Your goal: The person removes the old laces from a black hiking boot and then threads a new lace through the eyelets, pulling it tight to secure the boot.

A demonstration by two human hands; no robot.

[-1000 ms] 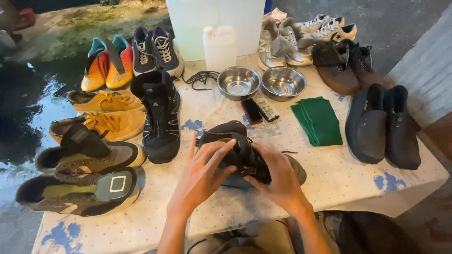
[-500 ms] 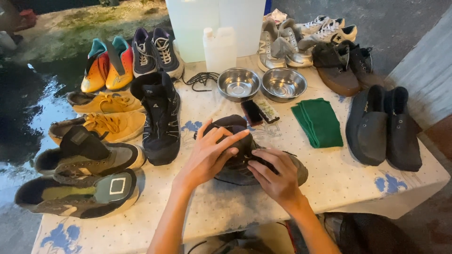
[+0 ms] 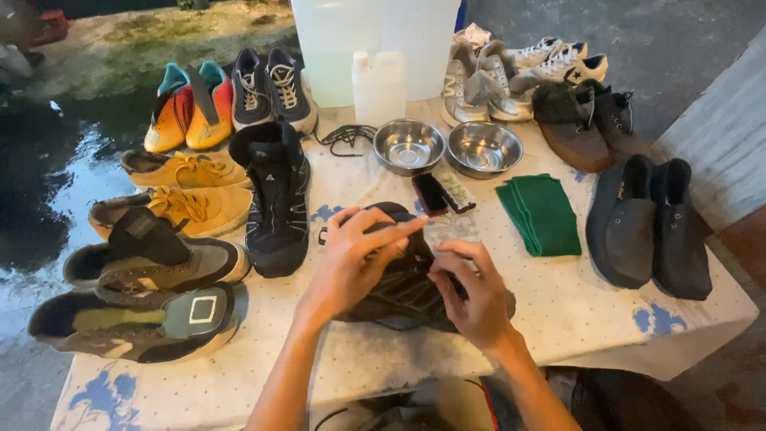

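A white plastic bottle (image 3: 377,86) stands at the table's (image 3: 558,303) far edge, behind two steel bowls (image 3: 447,148). Near the front edge, the left hand (image 3: 351,259) lies on a dark shoe (image 3: 403,287) with fingers loosely spread, while the right hand (image 3: 471,291) curls its fingers around the shoe's top.

1. Even, soft light falls on the counter (image 3: 558,319) from above — the pale cloth reads bright, with no hard-edged shadows.
2. The left side is dim: the wet ground (image 3: 56,191) is nearly black, with patches of white sky-glare on the water.
3. The two steel bowls (image 3: 408,145) show small bright reflections on their rims.
4. The white containers (image 3: 375,40) at the top are close to overexposed.
5. The left hand (image 3: 351,259) and right hand (image 3: 471,287) are slightly soft — light motion blur — and the dark shoe (image 3: 403,287) under them loses detail.
6. Corners look stretched by the wide lens.
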